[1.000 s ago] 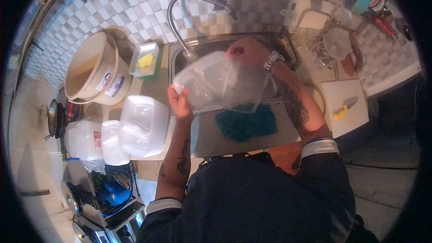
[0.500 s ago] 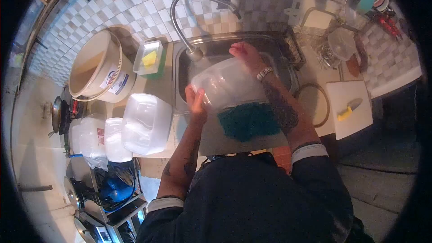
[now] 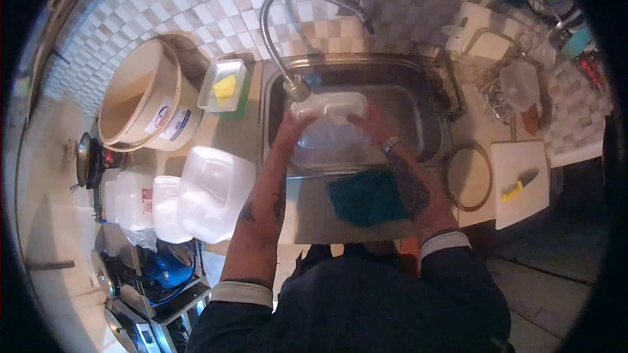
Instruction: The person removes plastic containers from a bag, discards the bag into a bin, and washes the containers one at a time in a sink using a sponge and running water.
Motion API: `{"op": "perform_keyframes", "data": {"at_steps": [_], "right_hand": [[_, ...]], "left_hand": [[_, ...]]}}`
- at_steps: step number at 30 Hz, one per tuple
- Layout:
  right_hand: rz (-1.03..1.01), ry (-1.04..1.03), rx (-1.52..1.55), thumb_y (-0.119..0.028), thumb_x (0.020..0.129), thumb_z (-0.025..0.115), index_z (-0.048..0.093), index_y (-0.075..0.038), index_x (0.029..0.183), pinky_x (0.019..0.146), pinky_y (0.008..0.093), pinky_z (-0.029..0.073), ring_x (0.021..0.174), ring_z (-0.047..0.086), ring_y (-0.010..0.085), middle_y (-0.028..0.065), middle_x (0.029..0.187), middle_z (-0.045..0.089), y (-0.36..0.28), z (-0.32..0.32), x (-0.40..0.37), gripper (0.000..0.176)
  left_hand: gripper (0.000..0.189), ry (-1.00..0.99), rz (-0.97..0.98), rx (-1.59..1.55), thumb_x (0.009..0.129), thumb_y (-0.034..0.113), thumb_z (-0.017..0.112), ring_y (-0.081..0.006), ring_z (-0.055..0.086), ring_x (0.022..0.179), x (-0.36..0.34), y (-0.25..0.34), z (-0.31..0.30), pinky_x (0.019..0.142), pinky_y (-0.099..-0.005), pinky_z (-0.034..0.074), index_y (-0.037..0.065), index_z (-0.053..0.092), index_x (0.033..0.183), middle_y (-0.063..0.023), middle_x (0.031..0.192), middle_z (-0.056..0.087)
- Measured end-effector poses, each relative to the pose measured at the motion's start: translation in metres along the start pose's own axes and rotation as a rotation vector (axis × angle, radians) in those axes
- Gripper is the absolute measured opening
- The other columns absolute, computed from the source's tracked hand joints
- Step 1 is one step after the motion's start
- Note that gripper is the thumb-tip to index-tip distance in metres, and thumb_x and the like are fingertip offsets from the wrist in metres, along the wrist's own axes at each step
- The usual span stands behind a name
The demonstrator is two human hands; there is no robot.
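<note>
A translucent plastic container (image 3: pixel 333 136) is held low in the metal sink (image 3: pixel 418 108), tilted beneath the faucet head (image 3: pixel 297 89). My left hand (image 3: pixel 296 125) is closed on its left side, the fingers curled over the edge. At the opposite side, my right hand (image 3: pixel 370 124) grips it too, a metal-banded watch (image 3: pixel 390 144) on the wrist. On the counter just in front of the sink lies a dark green cloth (image 3: pixel 366 197), partly covered by my right forearm.
Left of the sink stand a large white bucket (image 3: pixel 140 98), a clear tub with a yellow sponge (image 3: pixel 224 87) and white foam trays (image 3: pixel 216 193). To the right are a round ring (image 3: pixel 470 180) and a cutting board (image 3: pixel 531 199) with a yellow-handled knife (image 3: pixel 513 189).
The container has gone from raised and slanted over the sink's front to lower and farther back, under the faucet. My right hand has come down from its top onto its right side.
</note>
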State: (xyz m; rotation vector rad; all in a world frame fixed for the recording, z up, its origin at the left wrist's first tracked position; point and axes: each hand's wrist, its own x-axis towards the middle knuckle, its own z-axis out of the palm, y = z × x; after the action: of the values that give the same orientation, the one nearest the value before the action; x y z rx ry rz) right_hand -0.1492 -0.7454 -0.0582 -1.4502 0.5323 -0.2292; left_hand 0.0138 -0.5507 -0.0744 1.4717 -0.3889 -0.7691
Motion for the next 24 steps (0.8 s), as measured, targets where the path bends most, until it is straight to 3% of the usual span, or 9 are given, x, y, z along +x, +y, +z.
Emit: {"op": "perform_keyframes", "data": {"at_steps": [2,3,6,9,12,14,15,19,24], "right_hand": [[-0.020,0.049,0.047,-0.012,0.075,0.084,0.040,-0.005,0.141,0.104,0.0378,0.043,0.121,0.053,0.0231,0.0116,0.131,0.056,0.017,-0.006,-0.002,0.080],[0.017,0.044,-0.048,-0.010,0.074,0.084,0.037,-0.005,0.143,0.105,0.0379,0.043,0.124,0.052,0.0234,0.0116,0.134,0.055,0.025,-0.010,-0.005,0.084],[0.050,-0.008,-0.227,-0.005,0.072,0.083,0.029,-0.005,0.147,0.107,0.0385,0.042,0.130,0.048,0.0241,0.0120,0.140,0.051,0.044,-0.025,-0.003,0.092],[-0.017,-0.145,-0.214,-0.005,0.071,0.082,0.025,-0.004,0.149,0.108,0.0392,0.040,0.132,0.047,0.0251,0.0131,0.142,0.049,0.057,-0.030,0.014,0.097],[-0.071,-0.315,-0.351,-0.011,0.068,0.084,0.023,-0.004,0.150,0.109,0.0386,0.039,0.131,0.048,0.0275,0.0158,0.141,0.049,0.024,-0.009,0.031,0.102],[-0.219,-0.349,-0.580,-0.016,0.066,0.085,0.023,-0.005,0.150,0.109,0.0379,0.039,0.129,0.050,0.0293,0.0180,0.139,0.051,0.032,0.004,0.057,0.105],[-0.207,-0.392,-0.560,-0.016,0.066,0.086,0.023,-0.005,0.150,0.108,0.0381,0.039,0.129,0.049,0.0281,0.0165,0.139,0.050,0.031,0.009,0.067,0.106],[-0.151,-0.545,-0.602,-0.019,0.065,0.088,0.023,-0.005,0.150,0.107,0.0396,0.041,0.129,0.046,0.0254,0.0136,0.141,0.047,-0.002,0.018,0.087,0.108],[-0.160,-0.559,-0.456,-0.020,0.066,0.090,0.030,-0.003,0.147,0.104,0.0378,0.043,0.125,0.049,0.0233,0.0134,0.141,0.047,-0.024,0.001,0.079,0.102]], "left_hand": [[0.068,-0.058,0.114,0.070,0.070,0.026,0.087,-0.0259,0.060,0.110,0.021,-0.007,0.000,0.096,-0.0383,0.048,0.004,0.053,0.125,-0.0121,0.120,0.062],[0.084,-0.141,0.053,0.167,0.062,0.019,0.092,-0.0277,0.059,0.112,0.027,-0.004,-0.004,0.099,-0.0392,0.047,0.003,0.048,0.131,-0.0135,0.122,0.061],[0.094,-0.347,0.385,0.671,0.059,0.019,0.093,-0.0295,0.058,0.115,0.033,-0.008,-0.007,0.099,-0.0395,0.047,0.002,0.040,0.136,-0.0168,0.124,0.059],[0.090,0.128,0.454,0.840,0.057,0.017,0.093,-0.0300,0.059,0.113,-0.010,-0.030,-0.013,0.097,-0.0406,0.048,0.001,0.043,0.130,-0.0175,0.125,0.058],[0.086,0.267,0.142,0.460,0.058,0.018,0.093,-0.0283,0.057,0.113,-0.060,-0.035,-0.016,0.097,-0.0410,0.047,0.001,0.042,0.125,-0.0171,0.126,0.054],[0.086,0.332,0.116,0.232,0.060,0.017,0.093,-0.0274,0.055,0.113,-0.085,-0.023,-0.006,0.098,-0.0410,0.046,0.001,0.039,0.125,-0.0166,0.126,0.052],[0.086,0.365,0.108,0.114,0.060,0.017,0.092,-0.0269,0.055,0.113,-0.093,-0.018,-0.004,0.098,-0.0410,0.046,0.001,0.038,0.125,-0.0164,0.126,0.051],[0.084,0.485,0.308,0.258,0.065,0.010,0.089,-0.0261,0.055,0.111,-0.094,-0.037,-0.014,0.096,-0.0401,0.047,0.004,0.034,0.128,-0.0159,0.125,0.051],[0.084,0.395,0.303,0.011,0.069,0.008,0.086,-0.0247,0.056,0.110,-0.088,-0.022,-0.005,0.095,-0.0377,0.046,0.003,0.035,0.135,-0.0153,0.126,0.051]]}}
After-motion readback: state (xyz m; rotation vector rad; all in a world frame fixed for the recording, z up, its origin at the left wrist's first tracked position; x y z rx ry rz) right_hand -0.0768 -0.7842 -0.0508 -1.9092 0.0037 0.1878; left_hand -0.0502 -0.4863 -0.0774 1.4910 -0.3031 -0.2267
